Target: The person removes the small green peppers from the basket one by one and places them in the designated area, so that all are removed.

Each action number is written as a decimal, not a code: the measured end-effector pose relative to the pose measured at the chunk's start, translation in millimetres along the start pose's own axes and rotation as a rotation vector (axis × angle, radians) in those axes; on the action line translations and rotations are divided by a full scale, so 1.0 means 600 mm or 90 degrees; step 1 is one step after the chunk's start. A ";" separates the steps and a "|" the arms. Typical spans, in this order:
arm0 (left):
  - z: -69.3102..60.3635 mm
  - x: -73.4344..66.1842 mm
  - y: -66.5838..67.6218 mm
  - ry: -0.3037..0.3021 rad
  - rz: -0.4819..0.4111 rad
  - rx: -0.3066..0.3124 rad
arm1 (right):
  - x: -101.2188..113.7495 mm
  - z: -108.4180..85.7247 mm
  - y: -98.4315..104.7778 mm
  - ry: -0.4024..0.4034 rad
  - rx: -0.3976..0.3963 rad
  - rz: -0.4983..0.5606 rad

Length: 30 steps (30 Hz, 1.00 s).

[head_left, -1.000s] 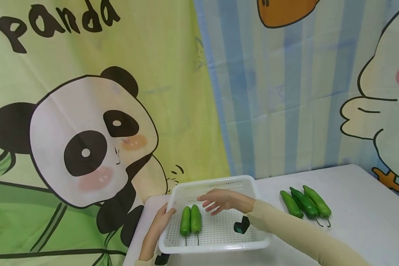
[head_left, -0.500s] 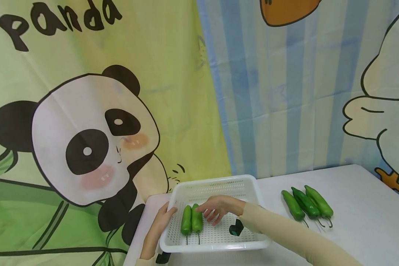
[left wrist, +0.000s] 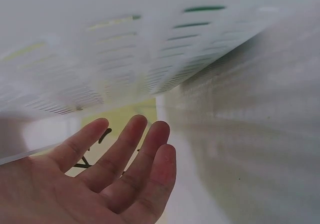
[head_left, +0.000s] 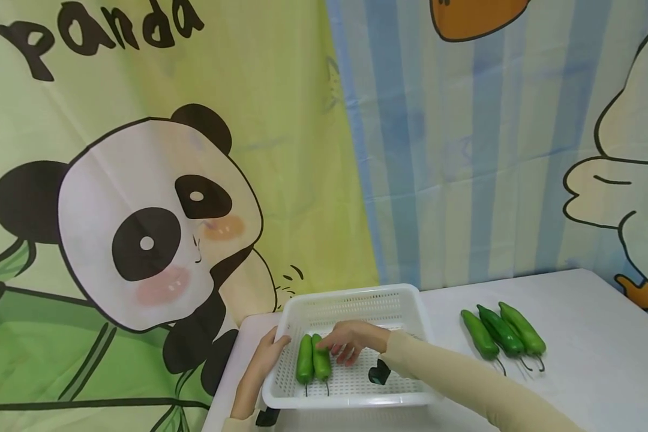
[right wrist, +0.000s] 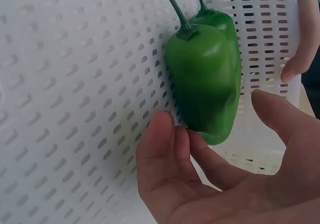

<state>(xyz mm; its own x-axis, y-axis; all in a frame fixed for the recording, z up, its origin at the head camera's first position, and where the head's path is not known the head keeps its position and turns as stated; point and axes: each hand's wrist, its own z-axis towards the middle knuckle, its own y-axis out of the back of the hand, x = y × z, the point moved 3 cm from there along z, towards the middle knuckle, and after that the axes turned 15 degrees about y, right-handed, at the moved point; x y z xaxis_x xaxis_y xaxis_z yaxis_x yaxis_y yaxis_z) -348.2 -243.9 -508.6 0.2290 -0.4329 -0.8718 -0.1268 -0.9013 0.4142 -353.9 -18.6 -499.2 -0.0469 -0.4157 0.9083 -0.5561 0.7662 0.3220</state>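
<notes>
Curtain (head_left: 302, 180): "panda" can be read in the lettering (head_left: 97, 30) above a panda (head_left: 156, 222); a white figure (head_left: 637, 198) is cut off by the right edge.
Desk (head_left: 588, 348): its near side is cut off below.
Basket (head_left: 351, 401): white, perforated; its floor is partly hidden by the right sleeve (head_left: 464, 378).
Left hand (head_left: 267, 355): the basket's left rim is held in its grip, thumb over it; the fingers are seen only in the left wrist view.
Right hand (head_left: 353, 338): grip wide around a pepper's tip; contact cannot be told.
Basket peppers (head_left: 305, 360): two, side by side; one is mostly hidden by the other in the right wrist view.
Loose peppers (head_left: 500, 331): three, laid on the desk right of the basket.
</notes>
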 end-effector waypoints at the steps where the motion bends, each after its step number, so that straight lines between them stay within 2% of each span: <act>1: 0.001 0.000 0.000 0.000 0.001 0.002 | 0.001 0.001 -0.001 0.002 -0.010 -0.016; 8: 0.001 -0.002 0.000 0.001 0.001 0.009 | 0.011 0.007 -0.019 0.015 -0.072 -0.129; 12: -0.011 -0.012 -0.001 -0.002 -0.001 0.014 | 0.012 0.012 -0.029 0.011 -0.095 -0.175; 17: -0.032 -0.030 -0.002 0.004 -0.008 0.032 | 0.012 0.010 -0.028 0.002 -0.099 -0.166; 26: -0.003 -0.001 0.000 -0.002 0.007 0.015 | 0.021 -0.003 -0.022 0.036 -0.087 -0.156; 28: -0.002 0.001 0.001 0.001 0.006 0.014 | 0.022 -0.005 -0.020 0.041 -0.085 -0.154; 30: -0.016 -0.013 0.001 0.001 0.007 0.019 | 0.021 -0.005 -0.017 0.046 -0.085 -0.153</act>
<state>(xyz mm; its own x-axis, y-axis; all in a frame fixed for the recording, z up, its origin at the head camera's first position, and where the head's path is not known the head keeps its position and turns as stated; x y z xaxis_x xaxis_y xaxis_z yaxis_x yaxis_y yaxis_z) -340.6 -241.1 -499.4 0.2282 -0.4433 -0.8669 -0.1577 -0.8954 0.4163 -346.3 -30.3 -490.6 0.1351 -0.5607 0.8169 -0.4300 0.7096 0.5582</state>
